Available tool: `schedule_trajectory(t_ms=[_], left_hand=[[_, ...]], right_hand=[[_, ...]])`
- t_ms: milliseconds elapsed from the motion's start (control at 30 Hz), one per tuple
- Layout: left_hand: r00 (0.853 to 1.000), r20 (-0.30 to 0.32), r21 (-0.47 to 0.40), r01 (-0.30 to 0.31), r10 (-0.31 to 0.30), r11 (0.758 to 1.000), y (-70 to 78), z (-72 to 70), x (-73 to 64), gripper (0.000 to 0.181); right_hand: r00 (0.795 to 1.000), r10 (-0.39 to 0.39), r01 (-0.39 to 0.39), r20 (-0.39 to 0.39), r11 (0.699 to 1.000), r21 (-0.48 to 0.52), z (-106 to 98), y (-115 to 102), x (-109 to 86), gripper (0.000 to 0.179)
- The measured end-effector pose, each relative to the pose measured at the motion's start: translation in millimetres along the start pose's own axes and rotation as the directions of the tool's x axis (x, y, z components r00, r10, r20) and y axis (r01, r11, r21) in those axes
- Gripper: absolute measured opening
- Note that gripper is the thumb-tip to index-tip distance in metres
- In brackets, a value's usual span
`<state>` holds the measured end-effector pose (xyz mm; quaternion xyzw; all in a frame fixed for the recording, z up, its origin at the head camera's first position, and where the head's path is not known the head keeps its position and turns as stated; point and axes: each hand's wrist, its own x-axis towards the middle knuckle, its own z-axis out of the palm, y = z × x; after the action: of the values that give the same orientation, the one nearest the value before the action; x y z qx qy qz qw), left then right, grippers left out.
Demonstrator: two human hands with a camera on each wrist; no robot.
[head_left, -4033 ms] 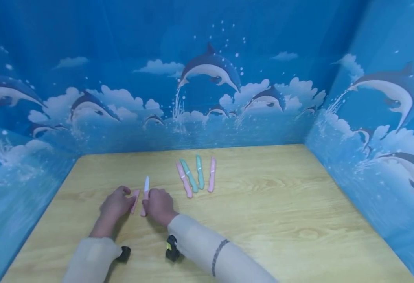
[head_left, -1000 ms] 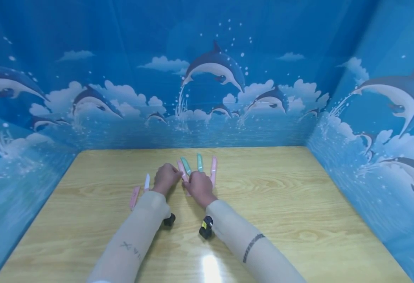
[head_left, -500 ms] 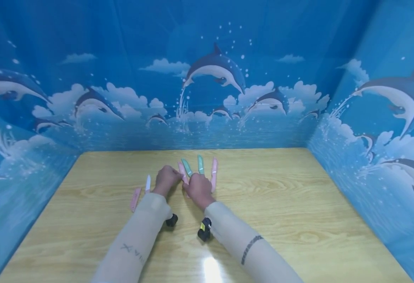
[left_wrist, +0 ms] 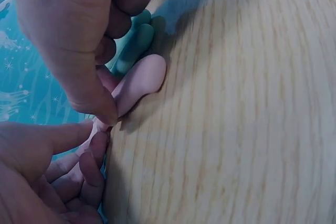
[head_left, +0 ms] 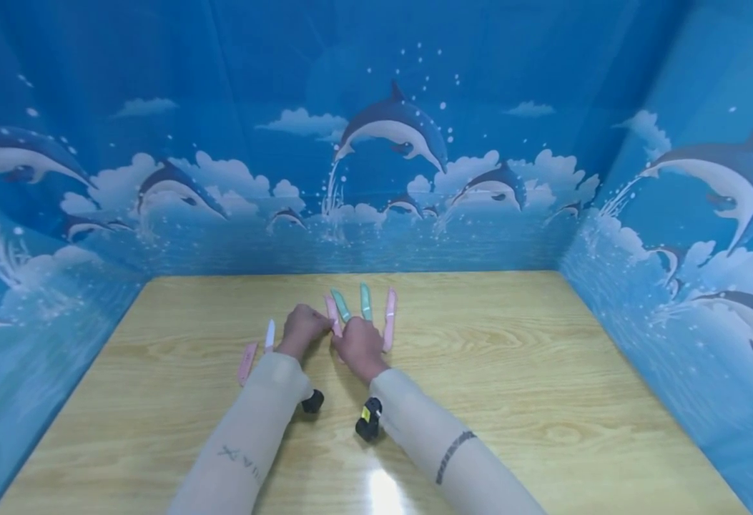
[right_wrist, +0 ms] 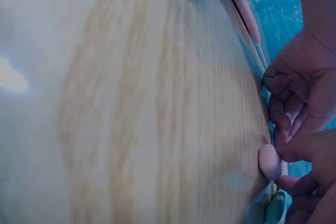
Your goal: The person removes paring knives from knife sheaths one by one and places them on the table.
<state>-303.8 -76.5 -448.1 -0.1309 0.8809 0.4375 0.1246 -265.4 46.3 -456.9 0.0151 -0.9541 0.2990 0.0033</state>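
In the head view, my left hand (head_left: 303,329) and right hand (head_left: 360,347) meet at the leftmost pink sheathed knife (head_left: 332,307). Fingertips of both hands pinch it around its middle, where sheath and handle join. The left wrist view shows its rounded pink handle (left_wrist: 144,80) sticking out towards the camera, close over the table. Two green sheathed knives (head_left: 340,304) and another pink sheathed knife (head_left: 390,318) lie just right of it, the green ones partly hidden behind my right hand. Left of my hands, an uncovered knife (head_left: 269,335) with a white blade lies beside its pink sheath (head_left: 247,363).
The wood-grain table (head_left: 543,400) carries all the knives. Blue dolphin-print curtain (head_left: 254,236) closes off the back and both sides. My left forearm passes over the uncovered knife's handle in the head view. Black wrist cameras (head_left: 368,420) hang under both cuffs.
Four seconds ago my right hand held the uncovered knife and my left its sheath; both now lie on the table. My hands moved right to the pink sheathed knife and have barely shifted since.
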Motion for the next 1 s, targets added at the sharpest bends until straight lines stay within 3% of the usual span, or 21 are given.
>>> schedule_trajectory(t_ms=[333, 700, 1000], left_hand=[[1.0, 0.005, -0.017, 0.015, -0.015, 1.0, 0.4, -7.4, -2.9, 0.026], [0.997, 0.011, -0.073, -0.074, 0.075, 0.995, -5.0, -11.2, -0.4, 0.022], [0.986, 0.089, -0.143, -0.125, 0.138, 0.982, -2.3, -19.5, -19.7, 0.036]], right_hand=[[0.999, 0.04, -0.039, -0.035, 0.998, 0.053, 0.3, 0.1, 2.3, 0.026], [0.999, -0.002, 0.009, -0.048, 0.989, 0.146, -3.8, 2.2, -1.1, 0.019], [0.997, -0.061, 0.067, -0.042, 0.984, 0.167, -15.8, 9.3, -12.3, 0.02]])
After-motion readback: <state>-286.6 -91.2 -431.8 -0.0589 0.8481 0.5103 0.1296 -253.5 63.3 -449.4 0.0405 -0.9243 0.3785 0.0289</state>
